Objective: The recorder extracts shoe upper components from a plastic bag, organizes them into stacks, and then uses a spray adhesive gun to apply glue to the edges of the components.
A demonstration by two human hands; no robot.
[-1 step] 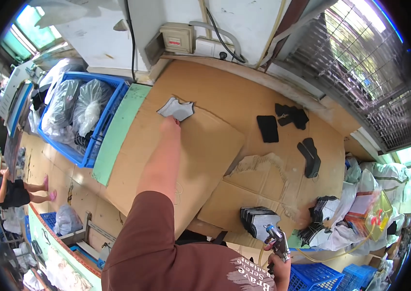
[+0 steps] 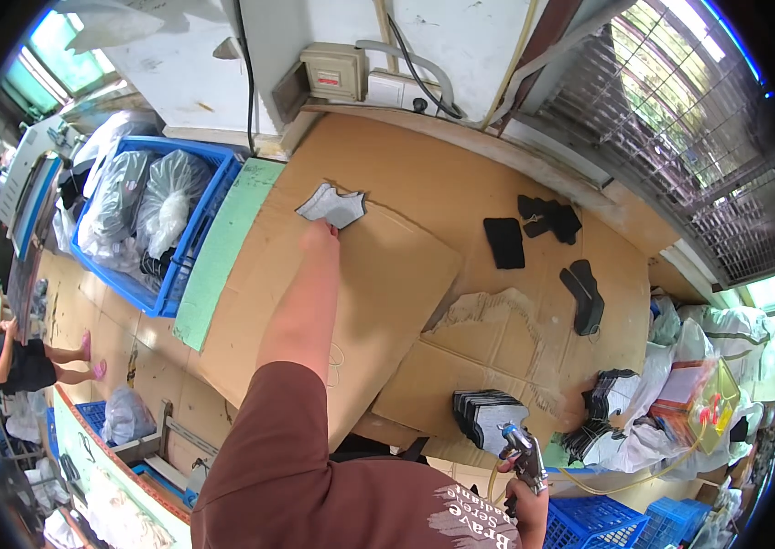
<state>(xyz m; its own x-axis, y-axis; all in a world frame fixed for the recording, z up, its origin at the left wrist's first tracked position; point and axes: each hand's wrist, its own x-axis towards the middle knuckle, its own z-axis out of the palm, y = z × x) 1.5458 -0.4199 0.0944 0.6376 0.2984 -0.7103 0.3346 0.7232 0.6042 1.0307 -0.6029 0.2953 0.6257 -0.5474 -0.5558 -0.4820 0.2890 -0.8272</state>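
Note:
My left arm reaches across the cardboard-covered table. At its far part, my left hand (image 2: pixel 321 234) is closed, pinching the near edge of a light grey cut fabric piece (image 2: pixel 332 205) with a dark border. The piece lies flat on the cardboard sheet (image 2: pixel 378 274). Low on the right, my right hand (image 2: pixel 528 509) is wrapped round the handle of a metal spray gun (image 2: pixel 525 456), partly hidden at the lower edge. Just beyond the gun sits a fanned stack of grey and black cut pieces (image 2: pixel 488 416). A thin yellowish hose (image 2: pixel 648 487) runs off to the right.
Black cut pieces (image 2: pixel 504 242) lie at the table's right. More stacked pieces (image 2: pixel 612 395) stand by white bags at the right edge. A blue crate (image 2: pixel 168 297) of plastic bags is at the left. Farther left, a person (image 2: pixel 7 359) stands. Wire mesh (image 2: pixel 680 128) covers a window.

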